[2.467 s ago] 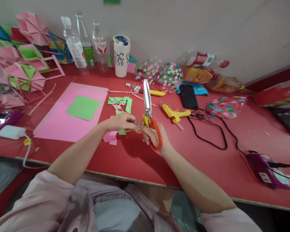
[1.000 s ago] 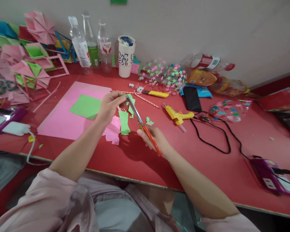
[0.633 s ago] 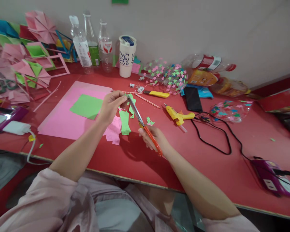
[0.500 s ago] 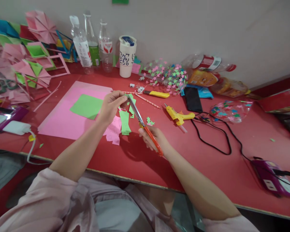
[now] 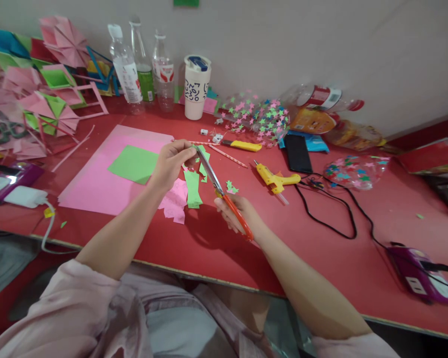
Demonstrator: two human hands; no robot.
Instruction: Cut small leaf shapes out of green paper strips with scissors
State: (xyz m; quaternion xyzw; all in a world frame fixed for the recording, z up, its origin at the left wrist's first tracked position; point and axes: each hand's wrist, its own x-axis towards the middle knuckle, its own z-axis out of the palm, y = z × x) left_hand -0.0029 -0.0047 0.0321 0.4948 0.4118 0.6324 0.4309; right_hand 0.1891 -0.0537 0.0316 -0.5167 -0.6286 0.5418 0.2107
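Observation:
My right hand (image 5: 239, 214) is wrapped round the orange handles of a pair of scissors (image 5: 213, 178). Their metal blades point up and left, reaching my left hand (image 5: 175, 161). That hand is closed in a pinch at the blade tips, on what looks like a small piece of green paper mostly hidden by the fingers. Below the blades lie green paper scraps (image 5: 193, 189) and pink paper scraps (image 5: 176, 199). Several small green cut stars (image 5: 231, 187) rest beside my right hand. Left of my left hand, a green sheet (image 5: 132, 164) lies on a large pink sheet (image 5: 93, 184).
Bottles (image 5: 127, 74) and a white cup (image 5: 196, 89) stand by the wall. A yellow cutter (image 5: 246, 145), a yellow glue gun (image 5: 276, 179), a phone (image 5: 298, 153) and star-filled bags (image 5: 354, 171) lie to the right. Folded paper crafts (image 5: 56, 79) crowd the far left. Black cables cross the right side.
Almost nothing differs. The scissors' orange handle and my right hand have shifted very slightly; my left hand keeps its pinch at the blade tips.

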